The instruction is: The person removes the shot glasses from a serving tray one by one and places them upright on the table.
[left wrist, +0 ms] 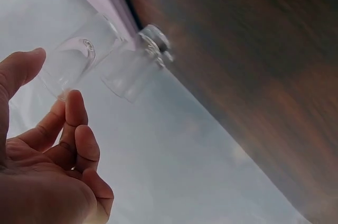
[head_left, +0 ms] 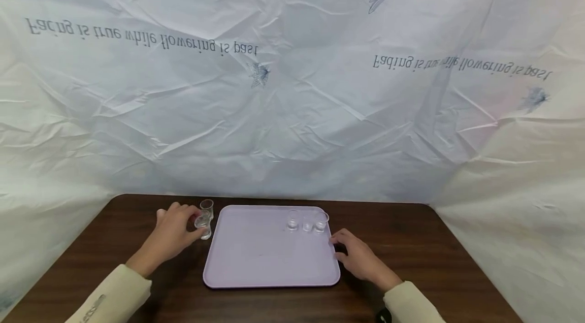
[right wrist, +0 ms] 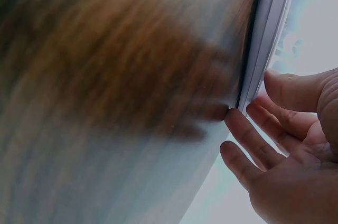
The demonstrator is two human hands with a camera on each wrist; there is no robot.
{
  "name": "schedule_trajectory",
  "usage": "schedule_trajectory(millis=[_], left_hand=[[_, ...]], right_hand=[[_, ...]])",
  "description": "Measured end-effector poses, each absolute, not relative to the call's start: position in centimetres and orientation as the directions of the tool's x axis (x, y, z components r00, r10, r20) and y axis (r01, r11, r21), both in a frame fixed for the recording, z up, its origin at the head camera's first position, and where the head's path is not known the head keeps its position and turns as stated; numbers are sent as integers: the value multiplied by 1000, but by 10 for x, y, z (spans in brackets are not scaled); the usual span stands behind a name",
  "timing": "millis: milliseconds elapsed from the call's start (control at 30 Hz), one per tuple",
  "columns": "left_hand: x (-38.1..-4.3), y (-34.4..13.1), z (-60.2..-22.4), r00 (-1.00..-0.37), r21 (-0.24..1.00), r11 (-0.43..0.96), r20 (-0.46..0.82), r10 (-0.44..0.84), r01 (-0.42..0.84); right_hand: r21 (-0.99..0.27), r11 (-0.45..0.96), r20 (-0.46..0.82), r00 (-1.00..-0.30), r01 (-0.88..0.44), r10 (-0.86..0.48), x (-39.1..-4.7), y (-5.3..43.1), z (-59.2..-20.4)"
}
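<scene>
My left hand (head_left: 175, 229) is left of the lilac tray (head_left: 256, 252). Its thumb and fingertips pinch a small clear glass (left wrist: 79, 57) with a thick base; whether that glass touches the table cannot be told. Just behind it stands a second clear glass (head_left: 207, 206), close to the tray's left rim. My right hand (head_left: 361, 257) is at the tray's right rim, fingertips touching the edge and fingers loosely bent, not gripped round it. Several clear glasses, including a left one (head_left: 292, 223) and a right one (head_left: 321, 222), are grouped at the tray's far right.
The dark wooden table (head_left: 411, 241) has rounded far corners and carries the tray. A wrinkled white printed sheet (head_left: 292, 125) hangs behind the table and along its sides.
</scene>
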State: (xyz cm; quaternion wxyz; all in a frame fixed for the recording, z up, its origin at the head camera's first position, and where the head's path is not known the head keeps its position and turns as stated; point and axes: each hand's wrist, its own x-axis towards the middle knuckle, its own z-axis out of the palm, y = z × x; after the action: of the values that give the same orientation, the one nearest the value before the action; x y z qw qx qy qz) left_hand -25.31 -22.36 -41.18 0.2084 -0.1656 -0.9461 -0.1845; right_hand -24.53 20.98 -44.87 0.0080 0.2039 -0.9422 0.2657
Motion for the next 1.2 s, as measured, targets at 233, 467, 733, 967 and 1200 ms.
schedule_trajectory(millis=[233, 467, 733, 967, 1200], left_hand=[[-251, -234, -417, -874, 290, 891, 443, 199, 350], [-255, -237, -425, -900, 281, 914, 405, 163, 292], [-257, -237, -429, -912, 301, 915, 384, 143, 270], [-257, -235, -429, -918, 316, 913, 375, 128, 256], [-255, -232, -432, -869, 296, 906, 477, 134, 303]], right_hand=[[-499, 776, 123, -918, -386, -378, -245, 210, -449], [-495, 781, 124, -921, -380, -370, -244, 209, -448], [-499, 783, 121, -925, -371, -361, -244, 209, -447], [-493, 785, 123, -923, -375, -364, -243, 208, -446], [-492, 785, 124, -922, -378, -366, -243, 209, -446]])
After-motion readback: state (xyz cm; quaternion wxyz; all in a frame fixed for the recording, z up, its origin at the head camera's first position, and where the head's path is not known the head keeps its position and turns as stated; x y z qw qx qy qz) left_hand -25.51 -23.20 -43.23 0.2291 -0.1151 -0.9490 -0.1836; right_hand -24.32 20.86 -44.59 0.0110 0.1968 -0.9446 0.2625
